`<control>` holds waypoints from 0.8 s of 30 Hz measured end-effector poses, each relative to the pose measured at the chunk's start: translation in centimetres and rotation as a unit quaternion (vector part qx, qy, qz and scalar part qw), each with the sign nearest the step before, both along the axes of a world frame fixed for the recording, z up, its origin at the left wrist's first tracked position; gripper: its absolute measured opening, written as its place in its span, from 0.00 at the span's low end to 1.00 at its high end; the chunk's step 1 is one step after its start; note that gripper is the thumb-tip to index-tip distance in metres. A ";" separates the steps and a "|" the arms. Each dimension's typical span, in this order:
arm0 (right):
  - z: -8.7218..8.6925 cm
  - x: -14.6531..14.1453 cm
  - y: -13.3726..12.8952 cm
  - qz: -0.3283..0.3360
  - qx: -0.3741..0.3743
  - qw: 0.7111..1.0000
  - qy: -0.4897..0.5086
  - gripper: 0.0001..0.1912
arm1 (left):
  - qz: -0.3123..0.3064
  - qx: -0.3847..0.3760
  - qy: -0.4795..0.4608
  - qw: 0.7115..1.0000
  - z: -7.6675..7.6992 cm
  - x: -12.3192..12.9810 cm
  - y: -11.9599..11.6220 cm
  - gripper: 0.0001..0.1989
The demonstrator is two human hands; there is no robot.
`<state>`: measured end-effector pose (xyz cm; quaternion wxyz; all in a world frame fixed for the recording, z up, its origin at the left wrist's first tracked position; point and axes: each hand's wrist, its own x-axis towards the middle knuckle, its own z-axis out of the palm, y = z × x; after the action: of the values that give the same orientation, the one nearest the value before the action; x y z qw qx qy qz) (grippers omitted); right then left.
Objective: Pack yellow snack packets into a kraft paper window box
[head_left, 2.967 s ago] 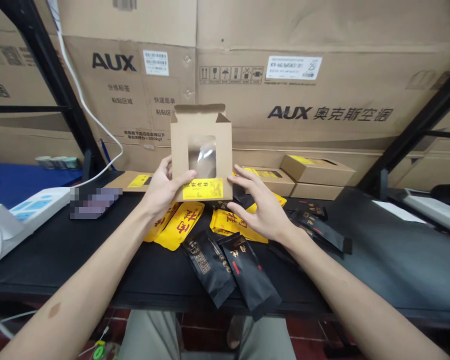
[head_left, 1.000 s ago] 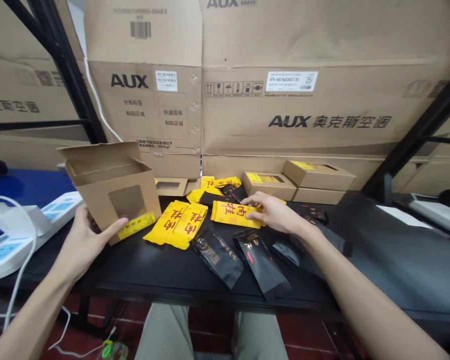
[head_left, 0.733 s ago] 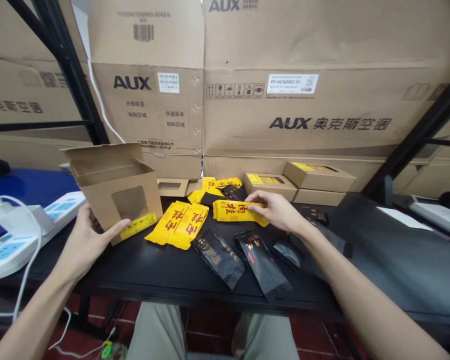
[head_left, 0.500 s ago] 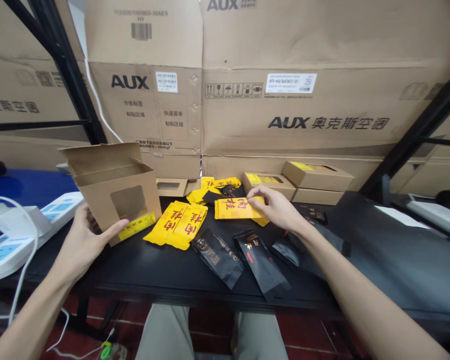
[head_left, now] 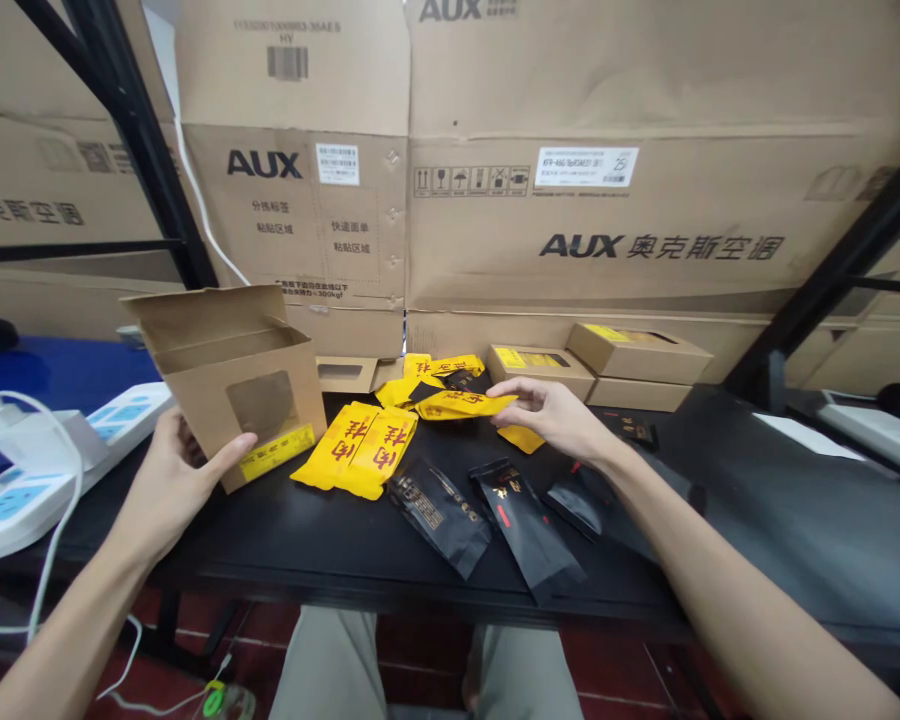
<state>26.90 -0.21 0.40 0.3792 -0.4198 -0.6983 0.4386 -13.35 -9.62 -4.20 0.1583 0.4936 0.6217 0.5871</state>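
My left hand (head_left: pixel 184 475) grips the lower left of a brown cardboard box (head_left: pixel 214 350), its thumb across the front below a clear window. The box's top flap stands up and the box tilts slightly. Between the fingertips of my right hand (head_left: pixel 551 415) is the right end of a yellow packet (head_left: pixel 461 404), raised and tilted nearly edge-on. Two yellow packets (head_left: pixel 356 450) with red characters lie side by side next to the box. Nearer me are a black packet (head_left: pixel 439 515) and another black packet (head_left: pixel 525 530). More yellow packets (head_left: pixel 420 366) form a pile behind.
Closed window boxes (head_left: pixel 637 355) are stacked at the back right, before a large cardboard sheet (head_left: pixel 480 260). A white power strip (head_left: pixel 139 410) with cables lies at the left. Black shelf posts (head_left: pixel 817 260) rise on both sides of the black table (head_left: pixel 285 550).
The yellow packet in my right hand has tipped from face-up to nearly edge-on and moved slightly back and left. My left hand still holds the box in almost the same place.
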 end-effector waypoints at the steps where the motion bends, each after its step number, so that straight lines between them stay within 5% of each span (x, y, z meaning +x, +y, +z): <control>1: -0.2 -0.1 0.2 -0.009 0.016 1.000 -0.011 0.19 | -0.007 0.003 -0.013 1.000 -0.1 -0.1 0.0 0.38; 4: -0.7 -0.3 0.6 -0.043 0.125 0.989 -0.064 0.16 | -0.010 0.007 -0.026 1.000 -0.3 -0.2 0.1 0.37; 8: -0.8 0.0 0.8 -0.129 0.292 0.938 -0.137 0.18 | -0.018 0.011 -0.033 0.999 -0.3 -0.1 0.2 0.38; 16: -0.5 -1.4 0.1 -0.143 0.216 0.966 0.006 0.21 | -0.014 -0.004 -0.030 0.999 0.2 0.3 -0.3 0.35; 19: 1.7 -3.8 -1.1 -0.099 0.229 0.965 0.080 0.16 | -0.009 -0.002 -0.029 1.000 0.0 0.1 -0.3 0.34; 24: 8.3 -10.1 -3.9 -0.024 0.390 0.920 0.040 0.11 | -0.008 -0.008 -0.027 1.000 -0.1 -0.1 -0.2 0.34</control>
<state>16.80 -4.08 8.65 0.5506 -0.2372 -0.7882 0.1390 -13.43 -9.85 -4.33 0.1834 0.4812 0.6177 0.5944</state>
